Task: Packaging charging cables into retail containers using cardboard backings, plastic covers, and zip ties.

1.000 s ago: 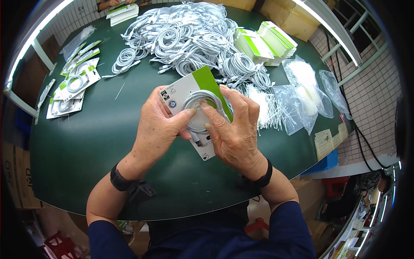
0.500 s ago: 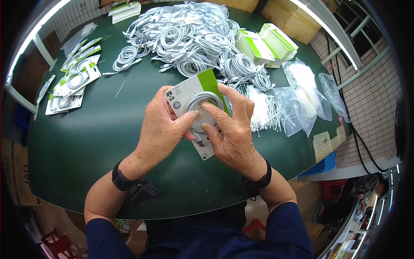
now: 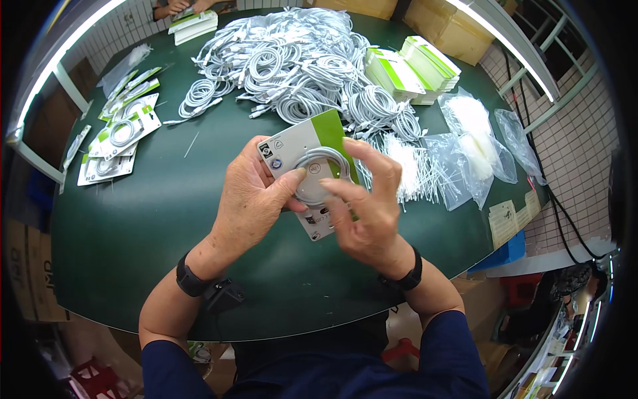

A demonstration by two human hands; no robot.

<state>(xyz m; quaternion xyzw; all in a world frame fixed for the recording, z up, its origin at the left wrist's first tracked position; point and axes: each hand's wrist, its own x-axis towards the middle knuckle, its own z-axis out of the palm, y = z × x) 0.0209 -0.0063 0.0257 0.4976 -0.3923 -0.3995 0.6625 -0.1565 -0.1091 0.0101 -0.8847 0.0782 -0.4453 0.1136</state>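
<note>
My left hand [image 3: 247,194] grips a white-and-green packaging card [image 3: 292,141], its thumb pressing a coiled grey cable [image 3: 323,153] against the card's face. The card is tilted, green end up and to the right. At the card's right edge is my right hand [image 3: 373,211], its fingers parted and blurred by motion. I see nothing held in it; whether its fingertips touch the card or the coil, I cannot tell. The cable's plug end near the card's lower part is only partly visible.
Beyond my hands lies a large heap of coiled cables [image 3: 286,60]. Green-and-white card stacks [image 3: 428,66], white ties [image 3: 412,169] and clear bags [image 3: 468,143] are to the right. Carded cables [image 3: 119,136] are piled at left. Another person's hands [image 3: 179,6] show at the far edge.
My right hand has drawn its thumb and fingers back from the coil toward the right. The plug end, earlier hanging loose below the coil, now sits higher. My left hand keeps its hold.
</note>
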